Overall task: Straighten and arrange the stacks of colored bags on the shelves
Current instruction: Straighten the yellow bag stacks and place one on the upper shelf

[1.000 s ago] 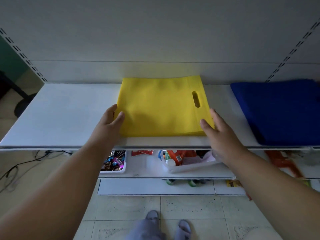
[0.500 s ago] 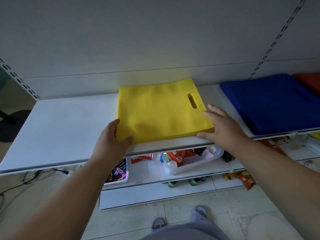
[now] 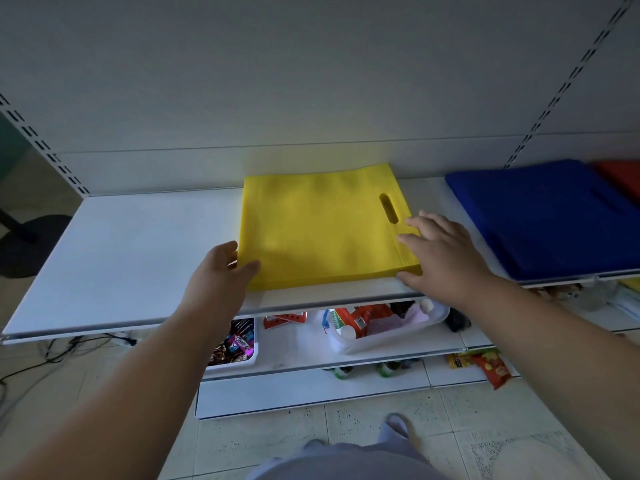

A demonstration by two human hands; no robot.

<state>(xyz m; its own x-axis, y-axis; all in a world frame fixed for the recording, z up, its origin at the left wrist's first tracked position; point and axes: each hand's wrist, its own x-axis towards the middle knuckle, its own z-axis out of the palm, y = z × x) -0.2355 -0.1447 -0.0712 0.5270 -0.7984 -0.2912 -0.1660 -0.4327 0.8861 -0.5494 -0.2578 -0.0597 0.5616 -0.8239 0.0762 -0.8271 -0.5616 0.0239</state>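
**Both hands at the near corners of the yellow stack**

Left hand [image 3: 221, 271] has a narrow grip: its thumb lies on top of the yellow bag stack [image 3: 322, 226] at the near left corner, and its fingers rest against the left edge. The right hand [image 3: 441, 261] is spread wide, fingers straight, on the near right corner, with the thumb at the front edge. The stack lies flat in the middle of the white shelf [image 3: 138, 247], its handle slot to the right. Further right, apart from it, lies a blue bag stack [image 3: 547, 220], and a red stack [image 3: 623, 178] behind that. Lower shelves hold a white bin [image 3: 391, 336] with packages.
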